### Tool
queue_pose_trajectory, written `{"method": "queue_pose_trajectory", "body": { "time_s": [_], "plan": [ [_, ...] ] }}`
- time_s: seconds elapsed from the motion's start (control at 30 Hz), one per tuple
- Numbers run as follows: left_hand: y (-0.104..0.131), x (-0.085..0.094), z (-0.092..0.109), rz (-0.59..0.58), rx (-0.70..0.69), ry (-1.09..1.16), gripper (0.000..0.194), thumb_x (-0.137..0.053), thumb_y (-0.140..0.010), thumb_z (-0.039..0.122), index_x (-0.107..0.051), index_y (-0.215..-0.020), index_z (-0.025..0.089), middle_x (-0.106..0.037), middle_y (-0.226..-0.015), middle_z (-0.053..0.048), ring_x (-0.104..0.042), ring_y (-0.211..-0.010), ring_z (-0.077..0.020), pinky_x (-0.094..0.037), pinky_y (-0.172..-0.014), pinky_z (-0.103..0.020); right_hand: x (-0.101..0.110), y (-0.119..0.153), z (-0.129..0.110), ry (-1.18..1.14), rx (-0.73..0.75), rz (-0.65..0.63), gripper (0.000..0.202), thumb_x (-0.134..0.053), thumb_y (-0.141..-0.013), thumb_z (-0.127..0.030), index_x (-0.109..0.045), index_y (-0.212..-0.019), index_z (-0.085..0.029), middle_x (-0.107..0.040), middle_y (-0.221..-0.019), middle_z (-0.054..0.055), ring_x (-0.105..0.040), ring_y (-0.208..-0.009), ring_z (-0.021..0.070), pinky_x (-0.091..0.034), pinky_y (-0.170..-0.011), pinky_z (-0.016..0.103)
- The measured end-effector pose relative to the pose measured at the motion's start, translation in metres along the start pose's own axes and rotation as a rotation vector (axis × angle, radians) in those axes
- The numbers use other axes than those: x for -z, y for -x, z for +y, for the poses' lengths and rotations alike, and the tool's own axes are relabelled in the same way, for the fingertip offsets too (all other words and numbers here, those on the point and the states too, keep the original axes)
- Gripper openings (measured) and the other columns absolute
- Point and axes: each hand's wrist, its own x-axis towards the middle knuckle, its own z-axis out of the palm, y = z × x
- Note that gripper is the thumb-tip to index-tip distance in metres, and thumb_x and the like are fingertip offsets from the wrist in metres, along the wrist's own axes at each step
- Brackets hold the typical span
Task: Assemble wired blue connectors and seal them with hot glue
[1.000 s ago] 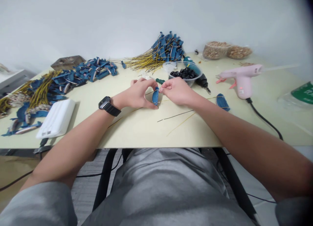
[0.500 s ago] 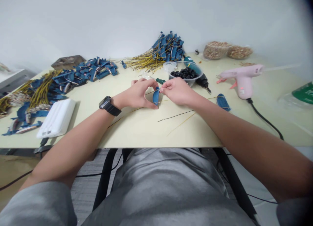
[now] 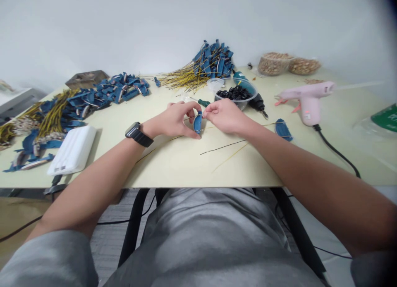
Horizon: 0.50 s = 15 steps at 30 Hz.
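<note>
My left hand (image 3: 181, 119) holds a small blue half-moon piece (image 3: 197, 122) between thumb and fingers, roughly upright above the table. A thin yellow-and-dark cord (image 3: 159, 146) runs from the piece leftward, passing under my left hand. Thumb and forefinger of my right hand (image 3: 225, 114) are pinched together at the piece's upper right edge; what they grip is too small to make out. A similar blue piece (image 3: 283, 130) lies beyond my right forearm, with cords attached. Loose cord ends (image 3: 223, 147) stick out to the left of that forearm.
Behind my hands stand a clear bowl (image 3: 252, 90) of black bits, a green-handled screwdriver (image 3: 204, 102) and a teal power tool (image 3: 257, 103). A pink glue gun (image 3: 307, 99) lies right. Blue piles (image 3: 214, 61), bagged brown bits (image 3: 274, 64) and a white power bank (image 3: 72, 150) surround them.
My left fingers have shifted slightly at the top of the blue piece, opening a little gap beside it. My right hand stays almost still.
</note>
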Motion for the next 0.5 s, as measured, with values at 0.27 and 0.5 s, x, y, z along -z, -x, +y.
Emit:
{"method": "queue_pose_trajectory", "body": {
  "time_s": [0.27, 0.5],
  "plan": [
    [-0.0005, 0.0026, 0.0039, -0.014, 0.017, 0.017, 0.086, -0.101, -0.067, 0.072, -0.074, -0.135, 0.026, -0.076, -0.114, -0.006, -0.072, -0.103, -0.0313, -0.05, -0.1, -0.047, -0.0005, -0.0004, 0.0, -0.006, 0.003, -0.002, 0.024, -0.072, -0.097, -0.007, -0.074, -0.077, -0.021, -0.072, -0.079, 0.006, -0.061, -0.077, 0.0212, -0.048, -0.078, 0.038],
    [-0.0009, 0.0018, 0.0016, 0.0, 0.0, 0.006, 0.083, -0.102, -0.067, 0.071, -0.075, -0.132, 0.026, -0.076, -0.114, -0.005, -0.07, -0.101, -0.0292, -0.05, -0.098, -0.044, -0.0006, -0.001, -0.0007, -0.002, -0.005, 0.0, 0.028, -0.073, -0.098, -0.004, -0.072, -0.076, -0.021, -0.074, -0.082, 0.007, -0.061, -0.077, 0.0219, -0.047, -0.081, 0.039]
  ]
}}
